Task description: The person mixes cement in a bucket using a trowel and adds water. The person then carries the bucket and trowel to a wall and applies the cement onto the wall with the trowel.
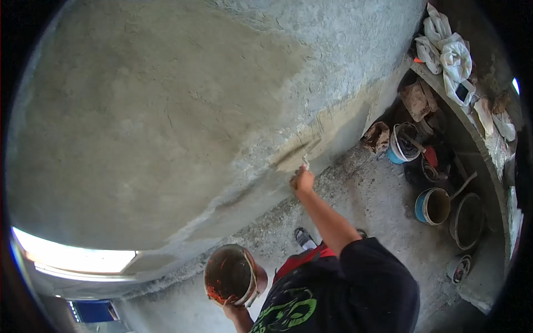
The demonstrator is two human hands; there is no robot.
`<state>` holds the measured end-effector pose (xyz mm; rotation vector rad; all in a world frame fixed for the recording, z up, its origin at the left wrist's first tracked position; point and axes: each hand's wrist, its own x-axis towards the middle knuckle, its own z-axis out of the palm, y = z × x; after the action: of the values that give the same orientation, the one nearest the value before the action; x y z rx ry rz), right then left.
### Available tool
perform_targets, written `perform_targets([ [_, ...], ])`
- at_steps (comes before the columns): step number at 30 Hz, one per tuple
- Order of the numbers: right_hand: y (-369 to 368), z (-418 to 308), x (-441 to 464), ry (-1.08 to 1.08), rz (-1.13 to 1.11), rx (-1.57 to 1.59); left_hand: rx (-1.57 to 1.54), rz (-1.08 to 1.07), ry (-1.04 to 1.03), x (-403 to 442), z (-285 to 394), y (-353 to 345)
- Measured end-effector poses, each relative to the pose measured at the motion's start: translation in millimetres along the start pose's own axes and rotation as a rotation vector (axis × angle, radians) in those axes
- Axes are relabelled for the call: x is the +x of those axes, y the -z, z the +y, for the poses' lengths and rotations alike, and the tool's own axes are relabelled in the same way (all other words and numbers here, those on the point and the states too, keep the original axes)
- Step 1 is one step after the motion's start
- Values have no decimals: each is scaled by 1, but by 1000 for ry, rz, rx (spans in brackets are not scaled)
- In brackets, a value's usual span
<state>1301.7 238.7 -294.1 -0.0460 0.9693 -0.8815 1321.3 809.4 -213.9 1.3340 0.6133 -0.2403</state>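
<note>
My right hand is closed around the handle of a trowel, and its blade lies at the lower part of the plastered wall. Next to the blade, the wall has a smoother, paler patch with a dark shadow across it. Down at the left, my left hand grips the rim of a bucket. Its inside is smeared with orange-red and grey, and grey material shows in it. The bucket is held beside my body, above the floor.
Dusty concrete floor with crumbs runs along the wall's foot. To the right are a blue-and-white bucket, another blue bucket and a round tub. White sacks lie on a curved ledge. A bright window opening is at lower left.
</note>
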Motion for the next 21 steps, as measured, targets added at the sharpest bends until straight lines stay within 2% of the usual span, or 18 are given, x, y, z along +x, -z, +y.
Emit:
perform_targets([
  [1,-17,19,16,12,-19,-21,20,27,36,2,15,-7],
  [3,-42,70,36,72,-26,-102,14,-51,-27,-13,42,-27],
  [4,-50,95,36,124,-18,-162,196,-153,-42,35,48,22],
  [5,-50,115,26,117,-52,-264,216,33,31,56,58,38],
  [7,-18,157,-19,35,-103,-496,145,111,23,45,77,18],
  [8,-3,166,-37,-18,-132,-624,155,104,24,65,80,30],
  [10,40,166,-64,-343,-199,-427,343,73,-35,106,87,71],
  [11,54,160,-73,-308,-209,-524,350,70,-33,113,85,77],
  [12,66,147,-82,-268,-222,-624,343,159,-73,102,82,59],
  [13,130,192,-24,-272,-217,-623,339,255,-113,89,86,49],
  [14,170,239,40,-111,114,-774,289,197,-68,122,84,77],
  [15,160,210,35,-77,268,-745,292,190,-69,132,84,87],
  [16,134,164,25,-44,420,-711,252,252,51,139,86,92],
  [17,94,116,5,19,427,-478,205,309,174,147,82,94],
  [18,58,78,-3,78,426,-246,260,370,130,155,76,100],
  [21,17,34,65,41,90,-112,275,294,74,160,61,96],
])
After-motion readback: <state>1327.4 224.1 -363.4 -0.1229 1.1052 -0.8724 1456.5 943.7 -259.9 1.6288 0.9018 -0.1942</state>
